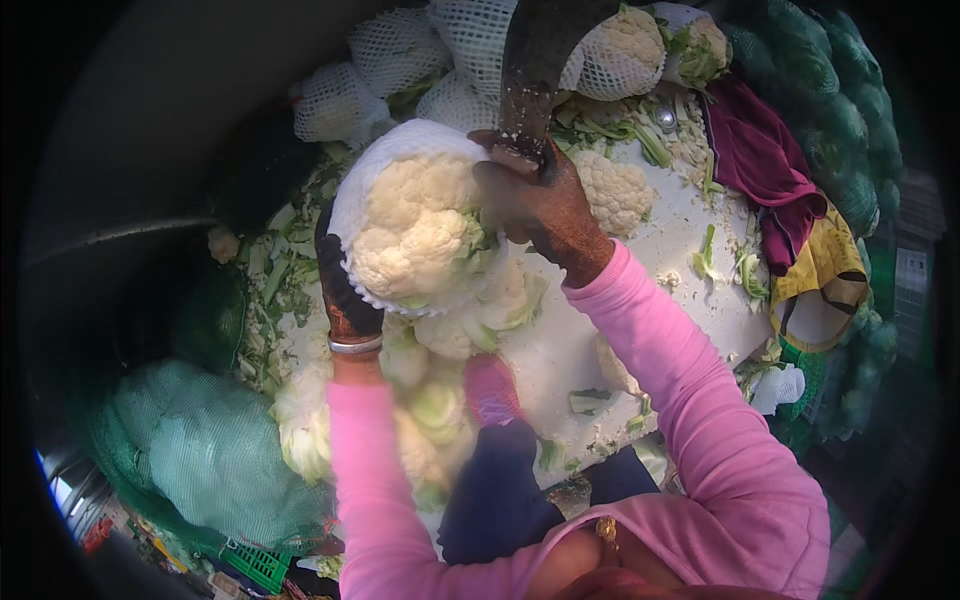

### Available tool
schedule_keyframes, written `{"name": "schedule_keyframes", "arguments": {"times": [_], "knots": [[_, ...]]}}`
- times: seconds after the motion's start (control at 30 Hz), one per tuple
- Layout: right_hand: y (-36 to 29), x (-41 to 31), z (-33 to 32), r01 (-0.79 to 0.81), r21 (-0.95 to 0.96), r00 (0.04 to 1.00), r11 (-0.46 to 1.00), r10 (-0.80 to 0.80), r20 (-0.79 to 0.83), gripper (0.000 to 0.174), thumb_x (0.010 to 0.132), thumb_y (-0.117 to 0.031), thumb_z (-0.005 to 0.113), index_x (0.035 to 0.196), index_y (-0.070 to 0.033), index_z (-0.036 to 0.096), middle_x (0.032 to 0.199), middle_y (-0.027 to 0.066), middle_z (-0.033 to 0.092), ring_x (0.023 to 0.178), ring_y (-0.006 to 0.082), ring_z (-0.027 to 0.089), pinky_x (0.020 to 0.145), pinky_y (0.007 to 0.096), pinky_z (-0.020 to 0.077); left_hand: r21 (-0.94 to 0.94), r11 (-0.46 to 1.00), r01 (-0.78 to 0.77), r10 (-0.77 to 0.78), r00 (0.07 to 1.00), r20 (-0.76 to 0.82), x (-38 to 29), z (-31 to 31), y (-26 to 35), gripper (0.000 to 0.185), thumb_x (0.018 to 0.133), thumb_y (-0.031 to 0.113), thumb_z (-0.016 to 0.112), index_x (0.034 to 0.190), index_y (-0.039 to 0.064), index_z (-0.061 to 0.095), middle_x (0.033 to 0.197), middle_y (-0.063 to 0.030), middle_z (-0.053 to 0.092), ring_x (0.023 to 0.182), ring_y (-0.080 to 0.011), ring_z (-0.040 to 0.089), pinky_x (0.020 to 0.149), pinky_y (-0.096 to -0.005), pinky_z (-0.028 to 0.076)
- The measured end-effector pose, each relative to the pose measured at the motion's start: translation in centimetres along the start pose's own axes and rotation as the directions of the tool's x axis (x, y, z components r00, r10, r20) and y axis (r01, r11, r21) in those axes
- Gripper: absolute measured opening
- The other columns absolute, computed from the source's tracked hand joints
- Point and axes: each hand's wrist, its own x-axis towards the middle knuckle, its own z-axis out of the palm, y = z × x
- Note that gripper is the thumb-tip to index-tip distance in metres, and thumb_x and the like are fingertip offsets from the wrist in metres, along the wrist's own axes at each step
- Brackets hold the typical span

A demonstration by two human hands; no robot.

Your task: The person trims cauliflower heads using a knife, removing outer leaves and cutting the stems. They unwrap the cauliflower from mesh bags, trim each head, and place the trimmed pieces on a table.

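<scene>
A cream cauliflower head [416, 225] sits in a white foam net sleeve [386, 146], its curds facing up. My left hand [341, 277], dark with a metal bangle at the wrist, holds the sleeved cauliflower from its left side. In my right hand [536, 195] is a broad dark blade [529, 82], pointing away from me, with crumbs stuck near its base; the fingers of that hand are beside the sleeve's right edge. Whether they touch the sleeve is unclear. Just right of my right hand, a bare cauliflower [613, 191] lies on the pale work surface [562, 330].
Several sleeved cauliflowers [397, 52] line the far edge. Leaf trimmings [277, 277] cover the left side. More cauliflowers [427, 405] lie close to me. A maroon cloth [765, 165], a yellow bag [825, 262] and green net sacks [840, 112] are at right; another net sack [210, 457] is at lower left.
</scene>
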Motion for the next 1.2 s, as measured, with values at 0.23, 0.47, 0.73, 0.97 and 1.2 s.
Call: {"name": "schedule_keyframes", "arguments": {"times": [0.23,0.47,0.73,0.97,1.2], "knots": [[-8.7,-17.0,-18.3,0.065,-0.44,0.892,0.896,-0.249,-0.377,0.031,0.079,-0.004,0.067,0.108,-0.002,0.057,0.088,0.0019,0.061,0.072,0.0072,0.053,0.063,0.0232,0.045,0.201,0.948,0.246,-0.315,0.814,0.488,-15.0,18.1,-12.4,0.06,0.1,0.037,0.038,0.144,0.0,0.021,0.139,-0.0146,0.038,0.128,-0.0249,0.039,0.108,-0.0368,0.031],[-2.2,-25.6,-32.9,-0.196,-0.81,0.898,0.552,-0.231,-0.375,0.029,0.077,-0.023,0.065,0.099,-0.009,0.054,0.087,0.0134,0.063,0.081,0.0312,0.062,0.075,0.0381,0.0476,0.935,0.334,-0.121,-0.602,0.736,0.31,-25.8,24.8,-26.9,0.088,0.082,0.039,0.071,0.14,-0.005,0.023,0.135,-0.0222,0.036,0.125,-0.0328,0.037,0.105,-0.0399,0.031],[-1.8,-40.0,-34.8,-0.24,-0.8,0.789,0.549,-0.37,-0.49,0.041,0.087,-0.016,0.059,0.121,-0.002,0.041,0.1,0.0242,0.061,0.09,0.0399,0.061,0.078,0.0426,0.0497,0.712,0.271,-0.648,-0.14,0.705,0.695,-28.3,25.4,-34.4,0.053,0.082,0.029,0.068,0.128,0.009,0.052,0.132,-0.0248,0.039,0.123,-0.0421,0.037,0.103,-0.0472,0.032],[-2.9,-53.1,-37.1,-0.405,-0.91,0.897,0.088,0.233,-0.376,0.035,0.084,-0.011,0.053,0.112,0.005,0.041,0.081,0.0282,0.06,0.075,0.0433,0.061,0.066,0.0506,0.0481,0.684,0.377,-0.625,-0.084,0.712,0.697,-26.3,27.3,-35.0,0.03,0.092,0.024,0.053,0.114,0.005,0.061,0.111,-0.0184,0.057,0.109,-0.0371,0.05,0.094,-0.0443,0.04],[-6.6,-47.4,-38.5,-0.316,-0.907,0.883,0.279,0.436,-0.173,0.031,0.081,-0.012,0.054,0.103,0.007,0.045,0.077,0.0271,0.06,0.073,0.0423,0.061,0.067,0.0488,0.0482,0.828,0.322,-0.46,-0.164,0.834,0.527,-25.7,29.4,-34.6,0.032,0.093,0.029,0.047,0.108,0.004,0.062,0.108,-0.0191,0.06,0.099,-0.0378,0.053,0.089,-0.0443,0.042]]}}
